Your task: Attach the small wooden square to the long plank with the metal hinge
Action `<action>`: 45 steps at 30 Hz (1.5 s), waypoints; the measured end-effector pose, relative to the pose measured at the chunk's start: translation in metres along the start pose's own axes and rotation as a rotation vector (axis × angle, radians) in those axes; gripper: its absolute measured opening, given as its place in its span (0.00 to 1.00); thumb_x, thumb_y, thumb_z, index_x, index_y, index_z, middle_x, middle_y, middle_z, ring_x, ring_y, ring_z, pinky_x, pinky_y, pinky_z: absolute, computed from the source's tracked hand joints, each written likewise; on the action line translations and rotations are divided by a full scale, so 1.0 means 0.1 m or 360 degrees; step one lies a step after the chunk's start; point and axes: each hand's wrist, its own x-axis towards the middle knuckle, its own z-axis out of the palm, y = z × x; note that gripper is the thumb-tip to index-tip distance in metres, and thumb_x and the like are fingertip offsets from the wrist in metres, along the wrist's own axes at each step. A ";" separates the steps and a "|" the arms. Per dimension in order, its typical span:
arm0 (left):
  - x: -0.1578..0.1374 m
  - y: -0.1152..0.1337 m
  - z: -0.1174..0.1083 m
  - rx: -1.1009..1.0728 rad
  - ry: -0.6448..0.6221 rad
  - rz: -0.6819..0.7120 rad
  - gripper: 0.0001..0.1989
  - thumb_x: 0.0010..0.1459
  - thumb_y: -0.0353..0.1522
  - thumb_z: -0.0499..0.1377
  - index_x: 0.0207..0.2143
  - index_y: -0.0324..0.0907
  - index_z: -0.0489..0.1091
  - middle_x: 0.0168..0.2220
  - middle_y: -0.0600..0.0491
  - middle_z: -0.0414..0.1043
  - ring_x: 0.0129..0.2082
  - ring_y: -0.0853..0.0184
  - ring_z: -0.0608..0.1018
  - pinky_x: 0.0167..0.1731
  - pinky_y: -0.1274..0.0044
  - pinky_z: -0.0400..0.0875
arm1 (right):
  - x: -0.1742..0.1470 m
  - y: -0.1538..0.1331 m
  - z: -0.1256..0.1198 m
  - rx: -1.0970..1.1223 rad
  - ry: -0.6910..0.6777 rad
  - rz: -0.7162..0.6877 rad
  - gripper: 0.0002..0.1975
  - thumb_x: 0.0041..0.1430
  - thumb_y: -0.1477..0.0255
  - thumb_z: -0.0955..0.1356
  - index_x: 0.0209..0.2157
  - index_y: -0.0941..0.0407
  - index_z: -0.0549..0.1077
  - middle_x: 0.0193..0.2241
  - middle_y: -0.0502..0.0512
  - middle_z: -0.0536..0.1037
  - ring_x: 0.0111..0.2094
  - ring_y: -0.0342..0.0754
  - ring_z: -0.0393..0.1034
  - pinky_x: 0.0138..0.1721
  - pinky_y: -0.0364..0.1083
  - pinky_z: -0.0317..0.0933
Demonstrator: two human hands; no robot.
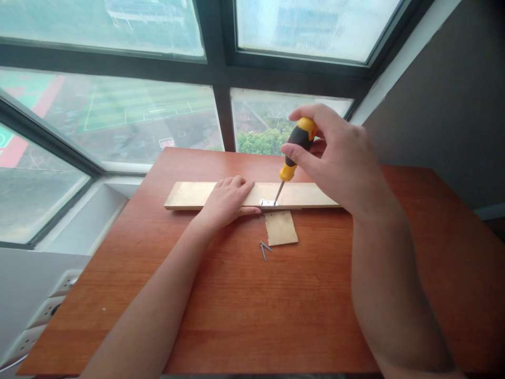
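Observation:
A long pale wooden board (189,195) lies crosswise on the table. My left hand (229,197) grips its near edge, fingers on top and thumb along the front side. A small metal hinge plate (266,202) rests at the board's near edge, just right of that thumb. My right hand (331,150) is closed around the yellow and black handle of a screwdriver (300,138), which leans to the right. Its tip meets the right part of the plate; whether a screw is under the tip is too small to tell. My right hand hides part of the board's right end.
In front of the board lies a thin square wooden piece (282,228) with a ragged left edge. Several loose screws (263,250) lie beside it on the reddish-brown table (252,310). Windows (158,116) rise behind the table, and power sockets (45,310) line the lower left wall.

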 end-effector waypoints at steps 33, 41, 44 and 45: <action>-0.02 0.07 -0.01 0.0008 0.0029 0.0026 0.36 0.56 0.55 0.53 0.59 0.43 0.58 0.50 0.44 0.66 0.48 0.54 0.69 0.49 0.67 0.60 | -0.01 -0.06 0.04 0.0273 -0.0036 -0.0092 0.17 0.60 0.67 0.67 0.51 0.49 0.66 0.42 0.51 0.77 0.39 0.51 0.75 0.45 0.54 0.70; -0.02 0.07 -0.01 0.0008 0.0032 0.0009 0.37 0.55 0.56 0.54 0.59 0.43 0.58 0.50 0.44 0.66 0.48 0.53 0.69 0.50 0.66 0.59 | -0.01 -0.06 0.04 0.0195 0.0014 -0.0127 0.16 0.60 0.65 0.67 0.50 0.50 0.67 0.40 0.51 0.77 0.38 0.50 0.75 0.43 0.51 0.70; -0.02 0.07 -0.01 0.0006 0.0025 0.0011 0.37 0.55 0.56 0.52 0.59 0.43 0.59 0.50 0.43 0.66 0.48 0.53 0.68 0.49 0.66 0.59 | -0.01 -0.05 0.04 0.0072 0.0038 -0.0125 0.16 0.59 0.63 0.68 0.49 0.50 0.68 0.37 0.51 0.77 0.35 0.49 0.74 0.39 0.50 0.69; -0.02 0.07 -0.02 0.0006 0.0023 0.0012 0.37 0.55 0.56 0.52 0.59 0.42 0.59 0.50 0.43 0.66 0.48 0.52 0.68 0.49 0.66 0.59 | -0.01 -0.05 0.05 0.0035 0.0040 -0.0121 0.16 0.59 0.63 0.68 0.48 0.50 0.68 0.36 0.51 0.77 0.34 0.49 0.74 0.38 0.49 0.69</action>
